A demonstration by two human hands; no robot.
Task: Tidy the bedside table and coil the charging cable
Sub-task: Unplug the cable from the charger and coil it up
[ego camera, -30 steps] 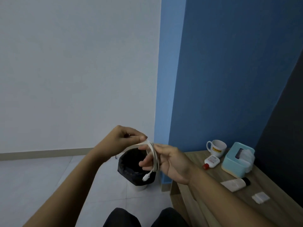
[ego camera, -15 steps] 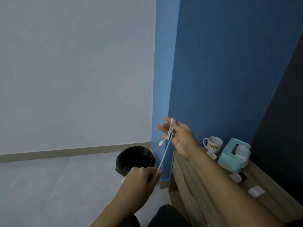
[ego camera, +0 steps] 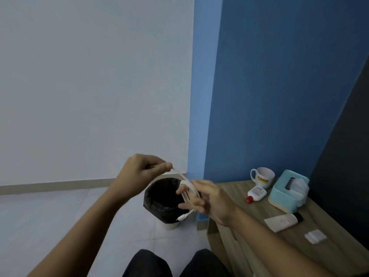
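A white charging cable (ego camera: 187,188) is looped several times around the spread fingers of my right hand (ego camera: 207,200), held left of the wooden bedside table (ego camera: 259,242). One white plug end (ego camera: 182,217) dangles below that hand. My left hand (ego camera: 139,174) pinches the free stretch of the cable between thumb and forefinger, up and to the left of my right hand. The short span between the hands is taut.
On the table stand a white mug (ego camera: 263,176), a small white bottle with a red cap (ego camera: 256,194), a light blue tissue box (ego camera: 287,189), a white tube with a black cap (ego camera: 283,222) and a small white packet (ego camera: 315,236). A bin with a black liner (ego camera: 159,198) sits on the floor under my hands.
My left hand has risen from low near the bin to up beside my right hand, bringing the cable over the fingers. My right hand has dropped lower and nearer.
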